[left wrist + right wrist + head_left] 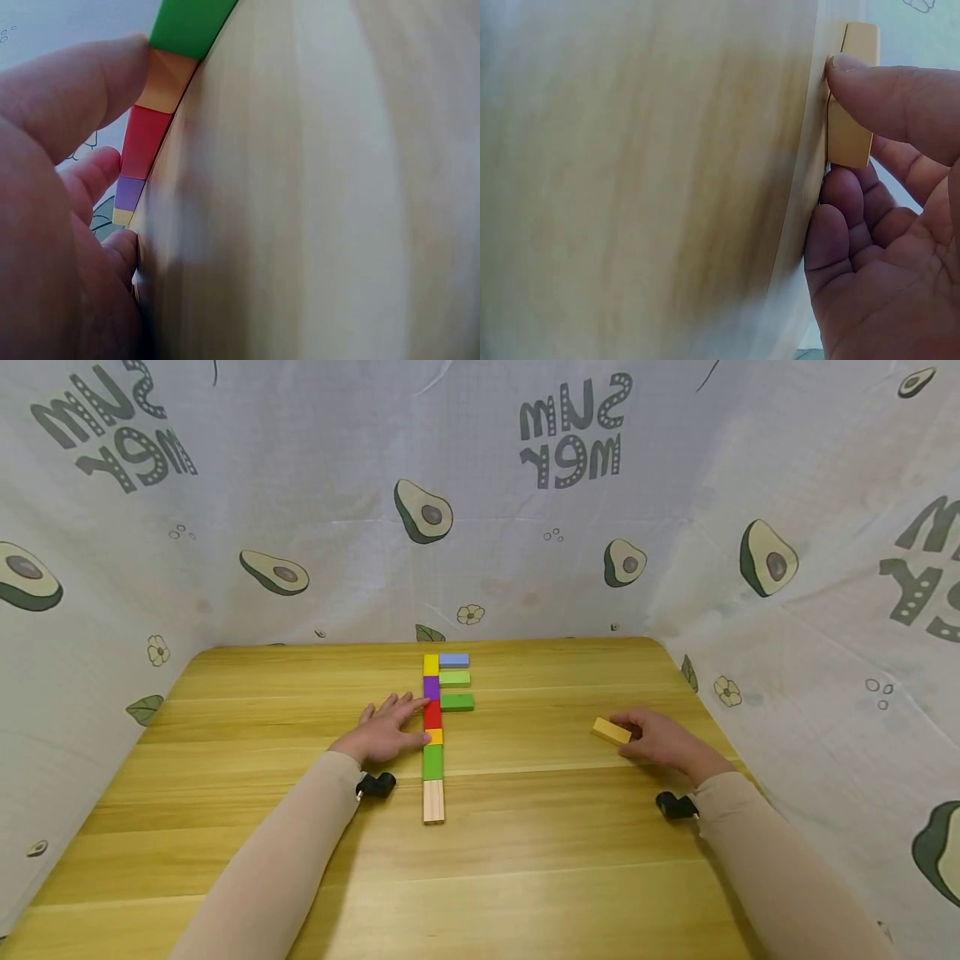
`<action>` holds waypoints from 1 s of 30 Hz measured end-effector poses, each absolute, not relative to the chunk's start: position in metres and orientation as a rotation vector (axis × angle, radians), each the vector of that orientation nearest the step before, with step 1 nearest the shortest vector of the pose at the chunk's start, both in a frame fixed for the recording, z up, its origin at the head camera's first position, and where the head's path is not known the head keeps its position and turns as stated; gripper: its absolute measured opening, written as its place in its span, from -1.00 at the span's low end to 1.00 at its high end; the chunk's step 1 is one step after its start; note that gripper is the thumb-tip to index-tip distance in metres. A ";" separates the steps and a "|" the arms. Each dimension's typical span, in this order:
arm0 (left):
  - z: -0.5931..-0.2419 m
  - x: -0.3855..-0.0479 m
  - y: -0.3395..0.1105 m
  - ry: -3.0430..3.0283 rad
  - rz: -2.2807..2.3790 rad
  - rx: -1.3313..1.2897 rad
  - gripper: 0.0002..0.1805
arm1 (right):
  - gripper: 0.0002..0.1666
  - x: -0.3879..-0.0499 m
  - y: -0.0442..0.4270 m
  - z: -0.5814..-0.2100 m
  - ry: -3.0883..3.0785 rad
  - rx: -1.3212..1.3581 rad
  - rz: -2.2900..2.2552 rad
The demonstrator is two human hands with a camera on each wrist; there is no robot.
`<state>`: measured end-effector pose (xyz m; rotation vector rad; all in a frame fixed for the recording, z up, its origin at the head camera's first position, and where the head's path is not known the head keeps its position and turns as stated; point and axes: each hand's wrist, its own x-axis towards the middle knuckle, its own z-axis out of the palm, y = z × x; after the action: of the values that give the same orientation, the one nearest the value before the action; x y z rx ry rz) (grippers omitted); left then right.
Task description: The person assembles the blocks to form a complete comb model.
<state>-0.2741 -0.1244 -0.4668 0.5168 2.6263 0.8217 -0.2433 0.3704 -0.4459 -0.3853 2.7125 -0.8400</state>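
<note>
A straight column of wooden blocks runs front to back on the table: yellow (pixel 431 665), purple (pixel 431 687), red (pixel 432 716), orange (pixel 435 737), green (pixel 432 762) and plain wood (pixel 433 802). My left hand (pixel 378 735) rests along the column's left side with fingers spread. Its thumb touches the orange block, and its index fingertip lies by the red one. Out to the right, my right hand (pixel 662 743) pinches a yellow-orange block (pixel 611 732) between thumb and fingers. In the right wrist view, this block (pixel 850 135) is low at the table surface.
Blue (pixel 453 660), light green (pixel 455 679) and darker green (pixel 457 702) blocks extend rightward from the column's far part, with gaps between them. A patterned cloth (pixel 337 527) hangs behind the wooden table (pixel 525 877) and along its sides.
</note>
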 end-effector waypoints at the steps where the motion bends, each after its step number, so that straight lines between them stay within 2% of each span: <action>1: -0.467 -0.274 -0.124 2.626 0.821 0.516 -0.14 | -0.27 -0.243 0.371 -0.446 2.711 -0.383 -0.838; 30: -0.464 -0.274 -0.124 2.624 0.825 0.511 -0.14 | -0.33 -0.245 0.373 -0.446 2.696 -0.332 -0.838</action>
<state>-0.2738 -0.1235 -0.4643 0.5106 2.6237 0.8253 -0.2454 0.3725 -0.4460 -0.3319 2.6960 -0.8384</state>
